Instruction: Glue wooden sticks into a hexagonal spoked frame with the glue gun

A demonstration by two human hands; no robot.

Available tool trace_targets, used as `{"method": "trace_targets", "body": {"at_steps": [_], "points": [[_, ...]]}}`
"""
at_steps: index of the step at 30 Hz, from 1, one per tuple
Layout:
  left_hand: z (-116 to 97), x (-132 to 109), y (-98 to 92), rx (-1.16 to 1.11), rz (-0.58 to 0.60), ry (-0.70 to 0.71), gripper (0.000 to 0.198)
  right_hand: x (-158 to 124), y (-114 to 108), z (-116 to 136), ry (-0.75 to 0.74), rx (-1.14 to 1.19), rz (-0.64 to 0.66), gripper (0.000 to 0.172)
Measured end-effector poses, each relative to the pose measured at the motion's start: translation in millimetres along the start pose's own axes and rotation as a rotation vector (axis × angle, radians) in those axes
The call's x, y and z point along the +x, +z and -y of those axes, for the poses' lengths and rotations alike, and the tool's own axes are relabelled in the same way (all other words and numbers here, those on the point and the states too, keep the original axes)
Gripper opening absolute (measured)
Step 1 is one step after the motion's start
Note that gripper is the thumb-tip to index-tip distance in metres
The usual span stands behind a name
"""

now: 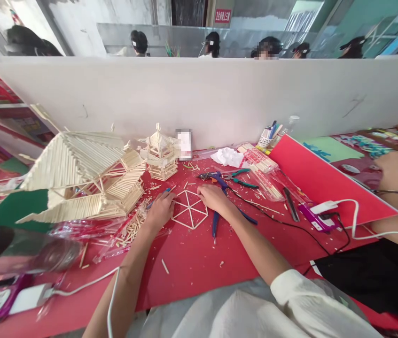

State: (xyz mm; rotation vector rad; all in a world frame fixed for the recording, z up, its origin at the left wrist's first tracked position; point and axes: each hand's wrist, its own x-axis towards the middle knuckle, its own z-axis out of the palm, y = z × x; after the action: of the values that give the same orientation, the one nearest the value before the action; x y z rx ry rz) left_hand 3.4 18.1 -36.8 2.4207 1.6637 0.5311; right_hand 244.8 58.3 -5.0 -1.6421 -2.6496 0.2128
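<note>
A flat hexagon of thin wooden sticks (pixel 190 210), with spokes meeting at its centre, lies on the red table (pixel 191 263). My left hand (pixel 159 209) rests at its left edge, fingers curled down onto the sticks. My right hand (pixel 213 196) presses on its upper right corner, fingers bent together. A blue-handled tool (pixel 216 220) lies just under my right wrist. What my fingertips pinch, if anything, is too small to see.
A large stick-built pagoda roof (pixel 82 173) and a small stick tower (pixel 161 152) stand at the left. Loose sticks in plastic bags (pixel 128 230), green pliers (pixel 243 180), a glue gun (pixel 211 176), cables (pixel 283 220) and a purple charger (pixel 316 218) lie around. Another person's arm (pixel 396 178) is at the right.
</note>
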Motion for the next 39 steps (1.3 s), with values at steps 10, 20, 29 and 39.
{"method": "trace_targets", "body": {"at_steps": [10,20,29,39], "points": [[-0.6,0.1,-0.5,0.013,-0.016,0.006,0.025,-4.1,0.2,1.6,0.006,-0.002,-0.056,0.019],[7.0,0.1,-24.8,0.116,-0.078,-0.102,0.033,-15.3,-4.7,-8.9,-0.003,0.060,-0.199,0.019],[19.0,-2.9,-23.9,0.274,-0.031,-0.272,0.029,-17.9,-7.4,-14.1,-0.027,0.095,-0.274,0.025],[21.5,-5.1,-22.2,0.321,-0.024,-0.291,0.031,-14.2,-2.6,-21.3,-0.146,0.174,-0.265,0.019]]}}
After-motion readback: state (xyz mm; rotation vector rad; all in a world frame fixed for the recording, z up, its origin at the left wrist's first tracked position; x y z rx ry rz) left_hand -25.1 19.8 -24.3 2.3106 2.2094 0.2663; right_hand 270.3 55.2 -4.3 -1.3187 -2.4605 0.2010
